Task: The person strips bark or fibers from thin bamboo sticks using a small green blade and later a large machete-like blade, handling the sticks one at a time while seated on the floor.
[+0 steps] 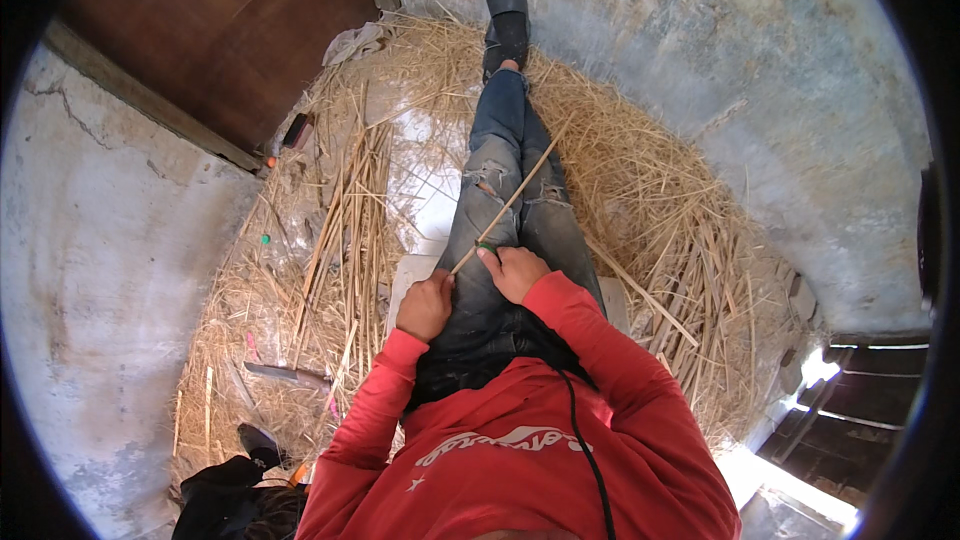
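Observation:
A thin, pale split-bamboo strip (pixel 516 194) slants across my lap, its far end beyond my knees. At its near end, my left hand (pixel 427 306) is closed around it. My right hand (pixel 515 272) lies over my thigh, its thumb and fingers closing on a small green piece (pixel 486 247) pressed against the strip. What kind of thing the green piece is, I cannot make out. Both forearms are in red sleeves, and my legs stretch out crossed in torn jeans.
Straw and shavings (pixel 640 170) cover much of the floor. Bundled strips (pixel 350 210) lie left of my legs, with more strips (pixel 700 285) on the right. A knife (pixel 287 374) rests on the floor at left. Walls (pixel 760 50) and a brown door (pixel 230 30) enclose the space.

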A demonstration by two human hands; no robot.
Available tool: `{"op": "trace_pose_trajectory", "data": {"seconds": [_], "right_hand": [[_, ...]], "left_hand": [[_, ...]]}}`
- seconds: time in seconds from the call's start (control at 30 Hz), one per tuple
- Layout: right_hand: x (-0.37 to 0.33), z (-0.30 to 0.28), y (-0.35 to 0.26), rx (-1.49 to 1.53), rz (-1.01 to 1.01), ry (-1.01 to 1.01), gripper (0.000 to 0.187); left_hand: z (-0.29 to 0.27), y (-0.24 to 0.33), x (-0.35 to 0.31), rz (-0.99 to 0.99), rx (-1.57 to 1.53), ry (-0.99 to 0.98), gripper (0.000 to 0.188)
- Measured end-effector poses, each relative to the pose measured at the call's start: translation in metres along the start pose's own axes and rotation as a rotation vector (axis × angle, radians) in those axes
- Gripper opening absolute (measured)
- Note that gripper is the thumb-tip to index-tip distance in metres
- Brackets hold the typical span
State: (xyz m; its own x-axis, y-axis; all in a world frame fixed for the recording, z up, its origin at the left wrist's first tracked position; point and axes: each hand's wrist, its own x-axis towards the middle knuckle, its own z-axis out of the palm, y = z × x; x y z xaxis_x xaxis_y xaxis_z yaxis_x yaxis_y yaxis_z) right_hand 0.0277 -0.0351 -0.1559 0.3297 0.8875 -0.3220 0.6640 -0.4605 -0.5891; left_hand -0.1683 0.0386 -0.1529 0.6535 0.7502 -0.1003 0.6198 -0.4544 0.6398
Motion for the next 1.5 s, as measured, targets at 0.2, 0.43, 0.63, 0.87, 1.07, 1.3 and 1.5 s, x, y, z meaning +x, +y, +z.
{"op": "trace_pose_trajectory", "data": {"seconds": [0.2, 0.43, 0.63, 0.87, 1.07, 1.3, 1.5], "right_hand": [[0.002, 0.005, 0.003, -0.028, -0.005, -0.033, 0.063], [-0.010, 0.000, -0.021, -0.058, -0.005, -0.035, 0.062], [0.013, 0.013, 0.006, 0.024, 0.126, 0.054, 0.065], [0.052, -0.019, 0.035, 0.083, 0.231, 0.125, 0.072], [0.088, -0.102, 0.112, -0.027, 0.263, 0.442, 0.077], [0.044, -0.167, 0.126, 0.131, 0.312, 0.477, 0.063], [0.018, -0.102, 0.263, 0.096, 0.524, 0.678, 0.042]], "left_hand": [[0.001, 0.010, -0.003, -0.024, 0.257, -0.009, 0.020], [-0.026, 0.001, -0.019, 0.108, 0.329, -0.063, 0.013], [-0.075, -0.027, -0.053, 0.169, 0.340, -0.140, 0.010], [-0.185, -0.073, -0.152, -0.059, 0.160, -0.096, 0.011], [-0.204, -0.098, -0.175, -0.264, -0.268, 0.085, 0.022], [-0.104, -0.146, -0.101, -0.287, -0.480, 0.287, 0.030], [-0.022, -0.223, -0.095, -0.586, 0.496, -0.032, 0.076]]}}
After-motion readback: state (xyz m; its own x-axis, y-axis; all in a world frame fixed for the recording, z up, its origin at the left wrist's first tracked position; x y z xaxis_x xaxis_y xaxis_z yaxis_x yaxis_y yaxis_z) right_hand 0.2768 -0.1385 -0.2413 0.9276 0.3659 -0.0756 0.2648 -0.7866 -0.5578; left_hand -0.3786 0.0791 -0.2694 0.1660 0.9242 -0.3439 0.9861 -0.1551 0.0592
